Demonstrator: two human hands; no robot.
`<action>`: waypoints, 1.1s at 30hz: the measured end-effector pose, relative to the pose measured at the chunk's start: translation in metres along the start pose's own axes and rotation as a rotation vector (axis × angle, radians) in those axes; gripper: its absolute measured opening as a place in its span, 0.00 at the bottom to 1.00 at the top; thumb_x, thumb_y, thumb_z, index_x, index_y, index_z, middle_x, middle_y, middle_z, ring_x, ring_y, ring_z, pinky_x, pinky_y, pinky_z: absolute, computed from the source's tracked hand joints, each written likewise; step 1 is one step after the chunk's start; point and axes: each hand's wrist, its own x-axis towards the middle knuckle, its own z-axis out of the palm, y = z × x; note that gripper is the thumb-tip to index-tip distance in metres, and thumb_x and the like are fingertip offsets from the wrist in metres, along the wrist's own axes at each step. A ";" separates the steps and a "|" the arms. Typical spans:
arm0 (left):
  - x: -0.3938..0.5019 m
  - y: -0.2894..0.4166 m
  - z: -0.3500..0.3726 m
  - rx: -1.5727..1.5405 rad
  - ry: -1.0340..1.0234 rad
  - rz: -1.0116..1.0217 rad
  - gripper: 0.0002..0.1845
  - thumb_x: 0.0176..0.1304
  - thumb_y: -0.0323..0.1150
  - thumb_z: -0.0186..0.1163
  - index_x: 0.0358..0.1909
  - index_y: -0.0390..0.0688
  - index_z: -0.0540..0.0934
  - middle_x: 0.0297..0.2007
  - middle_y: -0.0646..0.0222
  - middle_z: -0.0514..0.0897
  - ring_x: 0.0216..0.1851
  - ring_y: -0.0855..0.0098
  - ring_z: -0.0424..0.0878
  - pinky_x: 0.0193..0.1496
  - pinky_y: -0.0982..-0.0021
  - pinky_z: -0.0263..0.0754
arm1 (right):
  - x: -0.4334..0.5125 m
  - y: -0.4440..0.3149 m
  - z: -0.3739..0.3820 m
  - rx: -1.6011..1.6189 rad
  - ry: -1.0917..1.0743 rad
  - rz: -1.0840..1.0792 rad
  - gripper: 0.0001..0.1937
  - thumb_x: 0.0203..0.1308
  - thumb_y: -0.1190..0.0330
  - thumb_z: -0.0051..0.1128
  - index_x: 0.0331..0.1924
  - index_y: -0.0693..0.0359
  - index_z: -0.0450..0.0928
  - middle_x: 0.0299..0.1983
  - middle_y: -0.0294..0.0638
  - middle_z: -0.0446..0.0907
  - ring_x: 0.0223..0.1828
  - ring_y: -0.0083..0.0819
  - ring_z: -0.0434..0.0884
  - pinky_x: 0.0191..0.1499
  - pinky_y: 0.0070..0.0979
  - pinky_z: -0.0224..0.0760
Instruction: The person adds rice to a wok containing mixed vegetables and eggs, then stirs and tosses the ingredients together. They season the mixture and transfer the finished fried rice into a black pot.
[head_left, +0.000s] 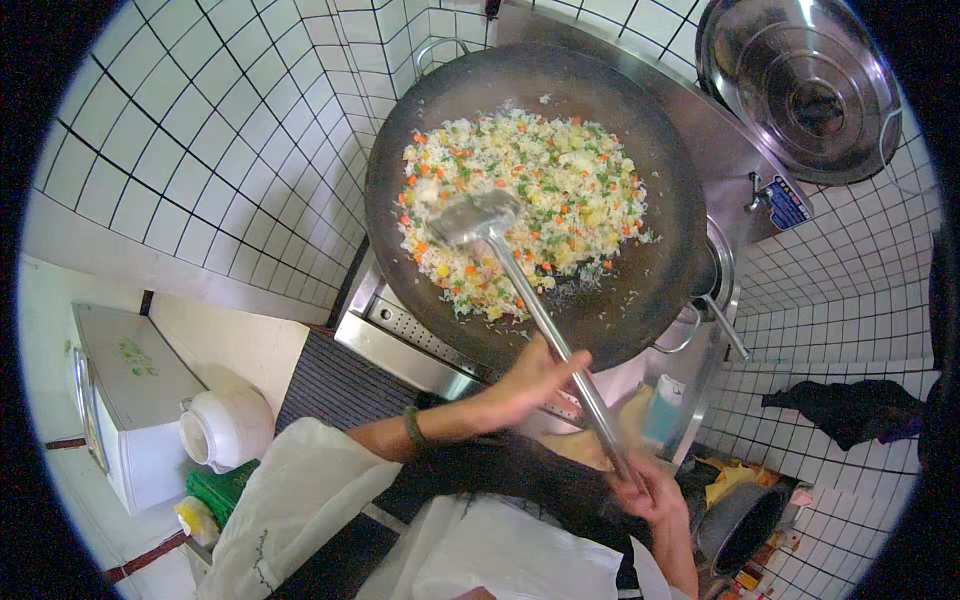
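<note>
A large dark wok (667, 225) holds fried rice (540, 176) mixed with diced carrot, green bits and yellow pieces. The blurred head of a long-handled metal wok spatula (529, 289) presses into the rice on its left side. At the handle's lower end, my right hand (646, 484) is closed around it. Farther up, near the wok's front rim, my left hand (525, 382) is loosely around the handle, its thumb across the metal. Motion blurs both hands, and the left fingers are partly hidden behind the handle.
A steel stove (405, 360) carries the wok. To the right are a small handled pot (724, 326) and a blue-and-white packet (664, 409). A large metal lid (802, 90) leans at the tiled wall (247, 127). Lower right is a dark pan (742, 529); a white jar (229, 427) stands left.
</note>
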 end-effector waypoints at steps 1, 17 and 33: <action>-0.003 -0.013 0.014 -0.063 -0.058 -0.004 0.22 0.67 0.38 0.56 0.51 0.41 0.56 0.42 0.52 0.80 0.39 0.60 0.84 0.31 0.63 0.85 | -0.020 0.005 0.000 0.015 0.039 0.024 0.21 0.66 0.57 0.48 0.55 0.63 0.68 0.17 0.36 0.63 0.08 0.15 0.55 0.05 0.13 0.42; -0.008 -0.037 0.027 -0.057 -0.258 -0.006 0.17 0.68 0.40 0.53 0.48 0.41 0.62 0.41 0.57 0.80 0.41 0.62 0.83 0.39 0.62 0.84 | -0.046 0.038 0.001 -0.117 0.079 -0.134 0.23 0.66 0.53 0.48 0.54 0.64 0.69 0.15 0.33 0.63 0.06 0.15 0.54 0.05 0.13 0.43; 0.017 -0.045 0.025 0.022 -0.216 0.037 0.22 0.67 0.43 0.54 0.51 0.40 0.58 0.38 0.57 0.80 0.36 0.63 0.84 0.31 0.62 0.85 | -0.027 0.050 0.005 0.041 0.044 -0.264 0.23 0.69 0.51 0.40 0.55 0.62 0.67 0.14 0.33 0.63 0.05 0.14 0.53 0.04 0.12 0.43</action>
